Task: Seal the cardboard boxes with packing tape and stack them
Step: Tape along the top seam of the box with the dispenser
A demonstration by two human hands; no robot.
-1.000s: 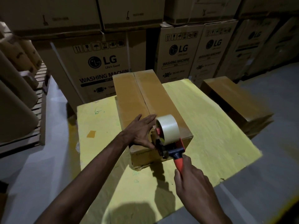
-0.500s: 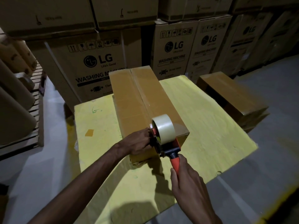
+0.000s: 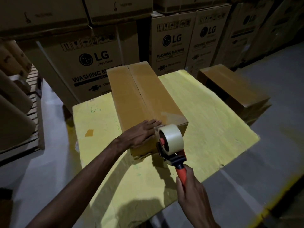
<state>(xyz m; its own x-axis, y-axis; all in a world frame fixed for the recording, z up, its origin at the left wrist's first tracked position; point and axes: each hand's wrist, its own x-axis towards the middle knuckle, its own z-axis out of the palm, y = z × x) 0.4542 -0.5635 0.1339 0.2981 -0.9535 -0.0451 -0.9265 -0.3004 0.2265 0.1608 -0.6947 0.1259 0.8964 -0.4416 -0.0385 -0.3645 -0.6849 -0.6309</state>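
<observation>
The right hand (image 3: 191, 188) is closed fully round the red handle of the tape dispenser (image 3: 172, 155). The clear tape roll (image 3: 171, 139) sits just ahead of and above that grip, at the near right corner of the cardboard box (image 3: 141, 99). The box lies lengthwise on the yellow table (image 3: 213, 122), running away from the grip, with its centre seam visible along the top. Half a second earlier the left hand (image 3: 141, 134) was curled against the front of the dispenser at the near edge of the box. It now lies flat on the box top with straight fingers and holds nothing, directly left of the roll, fingertips pointing toward the seam. The dispenser has drawn slightly back toward the person. A strip of clear tape (image 3: 169, 116) shows on the box top just beyond the roll. Right of the grip and farther off, a stack of boxes (image 3: 233, 89) stands beside the table. Left of the grip, a brown tape scrap (image 3: 89, 132) lies on the table. Beyond the box stand large cartons (image 3: 92, 68) printed "LG", "Life's Good" and "WASHING MACHINE", with a row of handling symbols above the logo. Smaller print is unreadable.
</observation>
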